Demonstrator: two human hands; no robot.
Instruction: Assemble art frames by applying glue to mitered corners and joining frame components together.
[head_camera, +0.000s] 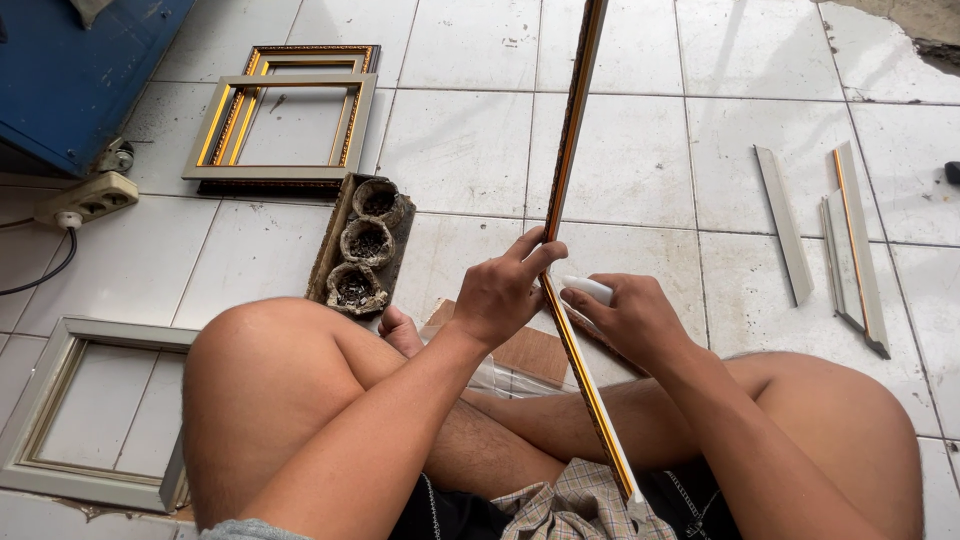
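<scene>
Here the white tiled floor (640, 150) carries everything, and a person sits cross-legged on it near its bottom edge. Toward the top left corner stands a blue cabinet (70, 70). Beside it lie two picture frames stacked together, a pale one with gold inner trim (205, 140) over a darker ornate gold one (310, 52). At the bottom left corner lies another pale frame (45, 400), partly hidden by the person's knee.

A long strip of frame moulding (570, 150), dark with a gold stripe, runs from the top edge of the floor down to the person's lap. The left hand (500, 295) is closed around the strip about midway along it, fingers wrapped over its front. The right hand (630, 320) sits just beside the strip and grips a small white object (588, 290); what it is cannot be told.

Near the right edge of the floor lie several short cut moulding pieces (850, 250), close together. Between the stacked frames and the left knee sits a narrow tray (335, 240) with three round, dirty cups (368, 240). Under the hands lies a brown board (530, 350). At the left edge rests a beige power strip (90, 195) with a black cable.
</scene>
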